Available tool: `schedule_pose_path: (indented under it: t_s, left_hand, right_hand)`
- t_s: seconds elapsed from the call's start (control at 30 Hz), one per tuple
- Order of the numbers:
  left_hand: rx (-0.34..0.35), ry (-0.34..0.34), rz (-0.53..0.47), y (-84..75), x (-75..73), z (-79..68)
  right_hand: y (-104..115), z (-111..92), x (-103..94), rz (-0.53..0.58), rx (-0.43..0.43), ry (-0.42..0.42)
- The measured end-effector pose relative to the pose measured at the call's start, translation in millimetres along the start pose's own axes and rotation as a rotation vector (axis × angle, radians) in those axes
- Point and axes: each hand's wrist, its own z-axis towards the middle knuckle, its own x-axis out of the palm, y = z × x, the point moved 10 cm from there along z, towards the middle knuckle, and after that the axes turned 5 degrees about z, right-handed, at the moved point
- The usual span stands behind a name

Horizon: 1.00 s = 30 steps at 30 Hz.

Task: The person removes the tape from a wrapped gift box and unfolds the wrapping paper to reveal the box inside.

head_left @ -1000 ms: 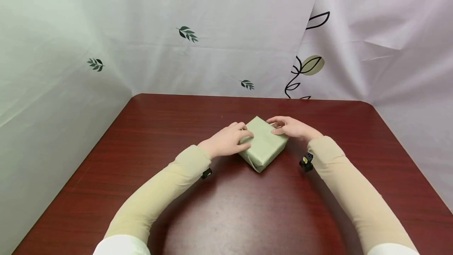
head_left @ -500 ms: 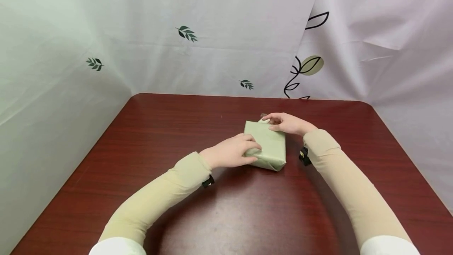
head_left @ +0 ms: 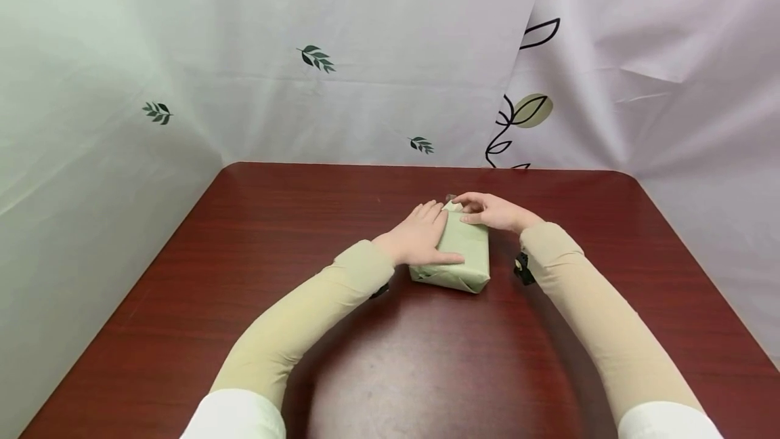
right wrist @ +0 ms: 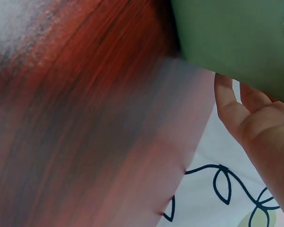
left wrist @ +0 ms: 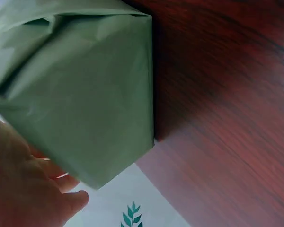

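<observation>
A box wrapped in pale green paper (head_left: 470, 244) lies on the dark red table (head_left: 292, 222), its short side toward me. Across its top left part rests my left hand (head_left: 420, 237), fingers straight and pointing away, thumb spread to the right. My right hand (head_left: 496, 212) holds the far right corner, thumb on top and fingers bent at the far end beside a pale paper flap (head_left: 452, 206). Folded, creased paper shows on the near end of the box (left wrist: 85, 94) in the left wrist view. In the right wrist view the fingers (right wrist: 227, 97) partly disappear behind the box.
White cloth (head_left: 365, 107) with printed leaves hangs behind the table and along both sides. A small greyish bit (head_left: 451, 197) shows at the far end of the box. Dark wrist cameras (head_left: 523, 269) sit under both sleeves.
The box has turned so its near end faces me. My left hand has gone from curling at the left side to lying flat on top. The right hand has shifted slightly left and away.
</observation>
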Motion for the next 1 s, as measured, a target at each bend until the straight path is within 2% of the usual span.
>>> schedule_pose_path:
  t_s: [0.2, 0.3, 0.43, 0.7, 0.9, 1.0]
  left_hand:
    - [0.004, 0.04, -0.006, -2.9, 7.3, 9.0]
    - [0.011, 0.024, 0.017, -5.9, 5.6, 9.7]
    - [-0.007, 0.007, 0.057, -6.9, 5.6, 9.4]
    - [-0.038, -0.012, 0.105, -3.4, 7.2, 10.9]
    - [-0.044, -0.025, 0.114, -4.0, 8.3, 12.8]
    - [-0.053, -0.024, 0.117, -2.9, 9.1, 12.7]
  right_hand:
    - [-7, 0, -3.1, 0.023, 0.023, -0.035]
    - [-7, 0, -3.9, 0.038, 0.022, -0.044]
    - [-7, -3, -5.3, 0.003, 0.039, -0.069]
    - [-8, -9, -20.8, -0.086, 0.087, -0.209]
    - [1, -29, -44.5, -0.082, 0.11, -0.354]
    - [10, -39, -49.7, -0.099, 0.097, -0.377]
